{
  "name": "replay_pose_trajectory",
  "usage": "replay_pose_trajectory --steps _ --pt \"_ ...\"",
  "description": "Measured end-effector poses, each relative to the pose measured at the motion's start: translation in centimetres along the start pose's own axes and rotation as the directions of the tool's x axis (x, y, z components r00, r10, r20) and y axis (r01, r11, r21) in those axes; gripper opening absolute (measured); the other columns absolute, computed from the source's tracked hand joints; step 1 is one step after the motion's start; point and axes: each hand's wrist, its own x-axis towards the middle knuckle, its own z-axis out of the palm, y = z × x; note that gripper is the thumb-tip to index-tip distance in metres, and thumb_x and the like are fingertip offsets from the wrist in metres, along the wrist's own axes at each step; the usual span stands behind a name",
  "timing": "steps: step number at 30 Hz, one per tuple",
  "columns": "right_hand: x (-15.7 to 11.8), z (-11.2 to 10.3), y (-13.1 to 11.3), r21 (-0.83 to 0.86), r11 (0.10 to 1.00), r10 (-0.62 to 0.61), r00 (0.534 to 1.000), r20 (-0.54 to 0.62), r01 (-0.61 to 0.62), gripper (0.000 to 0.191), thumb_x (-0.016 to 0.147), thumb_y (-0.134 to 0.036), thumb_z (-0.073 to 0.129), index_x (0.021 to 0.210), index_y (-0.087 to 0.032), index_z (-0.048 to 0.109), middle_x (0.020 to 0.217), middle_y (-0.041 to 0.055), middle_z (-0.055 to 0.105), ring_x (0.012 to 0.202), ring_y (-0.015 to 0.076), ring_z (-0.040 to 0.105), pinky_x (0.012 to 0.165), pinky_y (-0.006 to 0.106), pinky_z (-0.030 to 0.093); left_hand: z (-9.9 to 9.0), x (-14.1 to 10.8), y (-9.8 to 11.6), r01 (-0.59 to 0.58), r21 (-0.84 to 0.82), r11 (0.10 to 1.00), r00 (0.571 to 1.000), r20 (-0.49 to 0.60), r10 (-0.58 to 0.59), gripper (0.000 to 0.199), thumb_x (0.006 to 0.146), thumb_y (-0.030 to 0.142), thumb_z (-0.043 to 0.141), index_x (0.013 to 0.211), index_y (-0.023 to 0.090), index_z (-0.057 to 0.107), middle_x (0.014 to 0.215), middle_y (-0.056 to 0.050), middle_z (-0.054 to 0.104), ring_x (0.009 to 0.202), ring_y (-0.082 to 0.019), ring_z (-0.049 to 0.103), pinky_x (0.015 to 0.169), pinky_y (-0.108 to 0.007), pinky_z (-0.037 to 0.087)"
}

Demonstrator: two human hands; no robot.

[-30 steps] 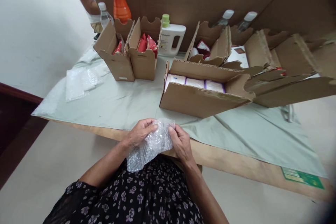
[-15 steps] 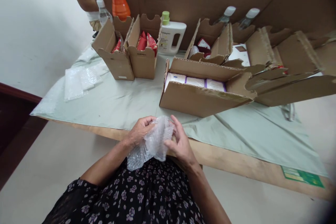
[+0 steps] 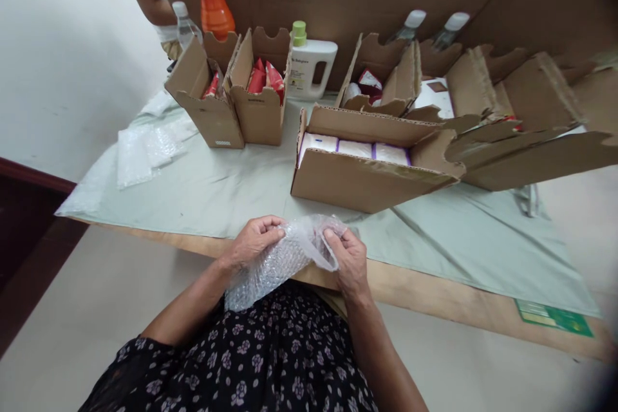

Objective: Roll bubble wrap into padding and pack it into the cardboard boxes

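A clear bubble wrap bag point(image 3: 280, 264) is stretched between my hands over the table's front edge, its lower end hanging by my lap. My left hand point(image 3: 255, 241) pinches its upper left side, thumb on top. At the other end my right hand point(image 3: 348, 257) grips the rim, where the mouth gapes in a loop. I see nothing inside the bag. Just beyond my hands stands an open cardboard box point(image 3: 367, 187) with white, purple-edged packs point(image 3: 355, 149) in a row.
More bubble wrap point(image 3: 145, 154) lies at the table's left. Cardboard boxes point(image 3: 261, 119) with red packets stand behind, beside a white jug point(image 3: 311, 67) with a green cap. An orange bottle point(image 3: 215, 3) is at the back left, near another person's arm point(image 3: 152, 6). More boxes point(image 3: 535, 116) fill the right.
My right hand has moved right and closed on the bag's rim. The bubble wrap, bunched up before, is now spread out with its mouth parted.
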Motion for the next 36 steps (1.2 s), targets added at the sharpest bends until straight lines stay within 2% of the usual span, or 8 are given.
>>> replay_pose_trajectory --steps 13,16,19,21,26,30,32,36 --pt "0.0 -1.2 0.3 0.064 0.998 0.012 0.995 -0.102 -0.005 0.044 0.078 -0.059 0.080 0.098 -0.022 0.070 0.085 0.0065 0.078 0.071 0.0214 0.072 0.059 0.032 0.057 -1.0 -0.7 1.4 0.029 -0.082 0.996 0.999 -0.026 -0.031 0.046 0.068 0.046 0.089 0.098 0.014 0.075 0.075 0.001 0.066 0.060 -0.008 0.052 0.056 -0.021 0.036" --pt "0.1 -1.5 -0.6 0.046 0.999 -0.024 0.997 -0.071 0.027 0.054 0.082 -0.066 0.073 0.114 -0.023 0.067 0.095 0.0098 0.078 0.081 0.0251 0.074 0.067 0.038 0.060 -1.0 -0.5 2.0 0.001 -0.078 0.997 0.998 -0.055 -0.005 0.043 0.067 0.044 0.089 0.095 0.014 0.075 0.074 0.001 0.067 0.059 -0.009 0.052 0.056 -0.021 0.037" --pt "0.0 -2.0 -1.5 0.012 0.997 -0.073 0.990 0.121 0.072 0.091 0.086 -0.087 0.048 0.152 -0.024 0.045 0.125 0.0177 0.073 0.104 0.0316 0.075 0.081 0.046 0.061 -1.0 -0.1 2.5 -0.073 -0.076 0.994 0.990 -0.127 0.063 0.041 0.066 0.044 0.088 0.090 0.014 0.075 0.069 0.001 0.065 0.057 -0.008 0.049 0.054 -0.021 0.034" --pt "-0.2 -2.2 -1.6 -0.026 0.993 -0.109 0.965 0.239 0.118 0.107 0.084 -0.094 0.036 0.164 -0.025 0.026 0.140 0.0206 0.066 0.117 0.0354 0.071 0.089 0.052 0.059 -1.0 0.1 2.6 -0.121 -0.068 0.990 0.977 -0.186 0.107 0.039 0.066 0.044 0.087 0.089 0.015 0.075 0.066 0.002 0.063 0.056 -0.008 0.047 0.053 -0.021 0.033" --pt "-1.4 -1.4 -1.1 -0.067 0.987 -0.123 0.954 0.272 0.147 0.133 0.069 -0.087 0.072 0.169 -0.030 0.004 0.165 0.0203 0.040 0.145 0.0413 0.050 0.109 0.061 0.049 -0.9 0.6 2.0 -0.121 -0.046 0.992 0.962 -0.251 0.106 0.037 0.065 0.043 0.085 0.087 0.015 0.074 0.061 0.004 0.058 0.053 -0.007 0.044 0.051 -0.020 0.029" --pt "-1.9 -1.2 -1.4 -0.196 0.972 -0.066 0.948 0.312 0.132 0.149 0.065 -0.086 0.077 0.167 -0.032 -0.018 0.175 0.0176 0.019 0.158 0.0417 0.028 0.122 0.062 0.037 -1.1 0.7 1.8 -0.093 -0.062 0.994 0.959 -0.272 0.073 0.039 0.064 0.046 0.084 0.086 0.015 0.074 0.062 0.005 0.059 0.053 -0.007 0.044 0.051 -0.020 0.029" --pt "-1.9 -2.0 -1.9 -0.215 0.969 -0.039 0.931 0.363 0.125 0.145 0.066 -0.091 0.071 0.168 -0.032 -0.015 0.175 0.0163 0.020 0.158 0.0415 0.029 0.122 0.062 0.037 -1.2 0.7 1.9 -0.079 -0.057 0.995 0.961 -0.271 0.060 0.041 0.063 0.047 0.084 0.086 0.015 0.073 0.063 0.004 0.060 0.053 -0.007 0.044 0.051 -0.020 0.029" --pt "-2.2 -4.2 -2.9 -0.160 0.977 -0.061 0.901 0.429 0.142 0.130 0.066 -0.095 0.064 0.169 -0.035 0.013 0.173 0.0125 0.029 0.157 0.0403 0.032 0.125 0.060 0.034 -1.4 0.9 2.1 -0.055 -0.023 0.998 0.969 -0.241 0.047 0.043 0.062 0.049 0.084 0.086 0.015 0.073 0.063 0.004 0.060 0.054 -0.008 0.045 0.051 -0.020 0.030"
